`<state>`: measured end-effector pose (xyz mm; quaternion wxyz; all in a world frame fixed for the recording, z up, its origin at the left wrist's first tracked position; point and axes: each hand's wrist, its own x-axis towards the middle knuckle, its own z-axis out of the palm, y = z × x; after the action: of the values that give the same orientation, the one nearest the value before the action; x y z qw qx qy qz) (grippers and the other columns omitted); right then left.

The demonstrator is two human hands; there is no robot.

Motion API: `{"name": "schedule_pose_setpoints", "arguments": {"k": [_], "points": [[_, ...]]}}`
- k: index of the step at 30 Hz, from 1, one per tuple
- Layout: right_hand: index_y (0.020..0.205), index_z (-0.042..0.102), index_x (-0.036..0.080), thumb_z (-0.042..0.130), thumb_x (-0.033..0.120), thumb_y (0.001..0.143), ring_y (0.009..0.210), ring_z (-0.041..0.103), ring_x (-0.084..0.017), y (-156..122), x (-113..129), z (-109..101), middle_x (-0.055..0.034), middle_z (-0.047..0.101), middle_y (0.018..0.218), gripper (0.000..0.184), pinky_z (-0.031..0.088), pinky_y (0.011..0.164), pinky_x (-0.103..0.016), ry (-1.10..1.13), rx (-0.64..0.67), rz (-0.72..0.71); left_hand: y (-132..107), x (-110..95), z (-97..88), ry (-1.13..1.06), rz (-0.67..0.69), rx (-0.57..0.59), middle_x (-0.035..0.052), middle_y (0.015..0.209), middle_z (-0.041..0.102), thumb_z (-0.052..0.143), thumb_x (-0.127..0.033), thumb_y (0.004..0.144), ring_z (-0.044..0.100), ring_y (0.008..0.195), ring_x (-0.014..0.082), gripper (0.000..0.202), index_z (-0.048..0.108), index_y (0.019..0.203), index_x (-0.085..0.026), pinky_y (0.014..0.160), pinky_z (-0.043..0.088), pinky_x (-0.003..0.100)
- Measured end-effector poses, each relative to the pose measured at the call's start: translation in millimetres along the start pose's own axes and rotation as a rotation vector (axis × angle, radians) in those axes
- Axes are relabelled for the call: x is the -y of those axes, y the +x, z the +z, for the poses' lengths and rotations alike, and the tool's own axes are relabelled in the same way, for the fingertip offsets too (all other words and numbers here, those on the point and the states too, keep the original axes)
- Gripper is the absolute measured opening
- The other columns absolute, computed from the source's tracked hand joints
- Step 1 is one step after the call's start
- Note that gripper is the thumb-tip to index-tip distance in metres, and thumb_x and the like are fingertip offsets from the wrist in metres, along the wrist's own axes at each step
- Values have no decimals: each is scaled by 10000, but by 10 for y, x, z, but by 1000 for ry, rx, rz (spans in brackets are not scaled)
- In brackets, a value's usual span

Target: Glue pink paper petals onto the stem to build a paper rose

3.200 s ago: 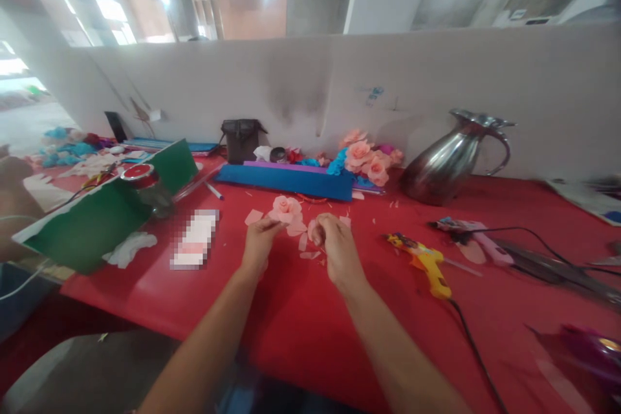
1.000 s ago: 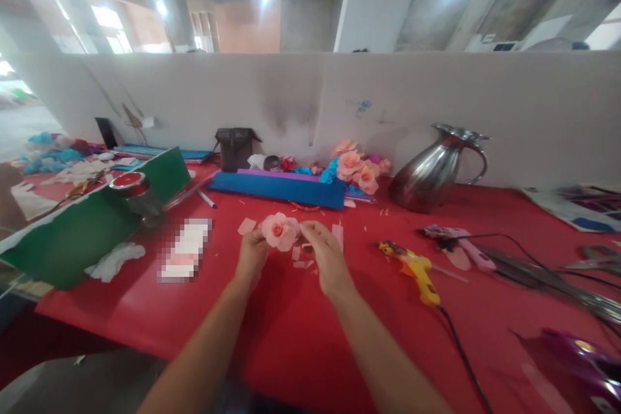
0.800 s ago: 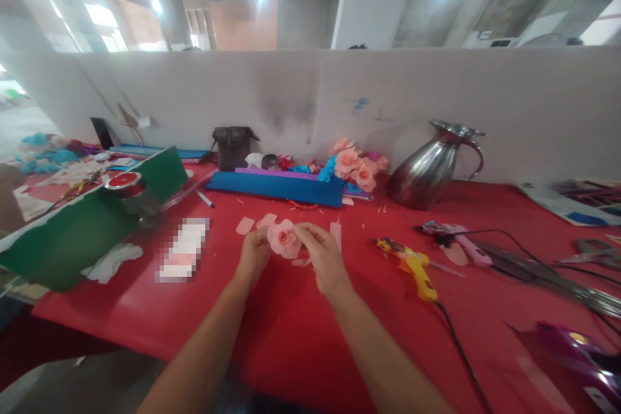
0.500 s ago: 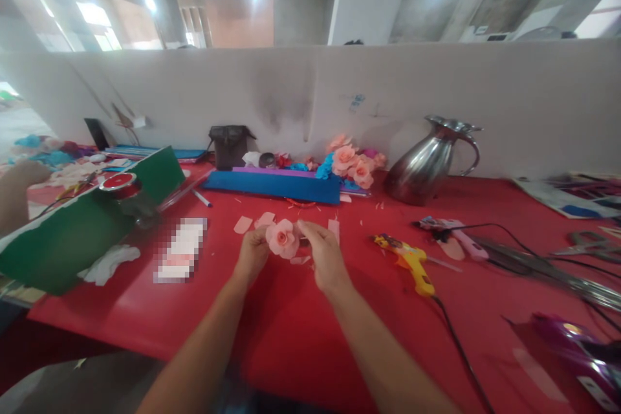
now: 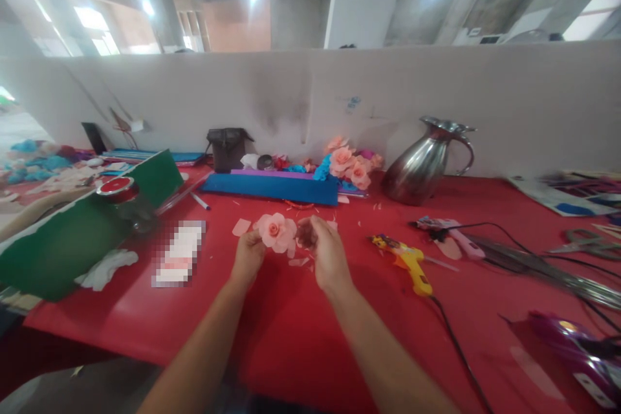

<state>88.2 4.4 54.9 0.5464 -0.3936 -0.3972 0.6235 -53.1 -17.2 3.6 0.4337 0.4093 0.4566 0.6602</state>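
A pink paper rose (image 5: pixel 277 233) with a curled centre and layered petals is held above the red table, its face turned up toward me. My left hand (image 5: pixel 247 260) pinches it at the left edge. My right hand (image 5: pixel 332 257) is cupped just to the right of the rose, fingers curved and parted, with a small gap between them and the petals. Loose pink petal pieces (image 5: pixel 241 228) lie on the table around both hands. Whatever stem the rose may have is hidden behind it.
A yellow glue gun (image 5: pixel 410 262) and a pink one (image 5: pixel 460 239) lie to the right with trailing cords. Scissors (image 5: pixel 587 242), a steel jug (image 5: pixel 421 168), finished flowers (image 5: pixel 352 165), blue sheets (image 5: pixel 272 187) and a green board (image 5: pixel 58 239) surround the work area. Someone's arm shows at far left.
The rose has turned and shifted slightly left and up in my left hand. My right hand has come off it and its fingers have opened. The other person's arm has moved lower.
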Motion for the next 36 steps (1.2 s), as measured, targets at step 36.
{"name": "schedule_pose_setpoints", "arguments": {"k": [36], "points": [[701,623,204,571,339,717,518,498,-110,-20,-43,5,7,620,616,145,361,462,-220,-95,59,75,9,-16,-25,75,6,-160,17,713,725,649,-120,628,645,740,188,224,776,805,-176,761,494,309]]}}
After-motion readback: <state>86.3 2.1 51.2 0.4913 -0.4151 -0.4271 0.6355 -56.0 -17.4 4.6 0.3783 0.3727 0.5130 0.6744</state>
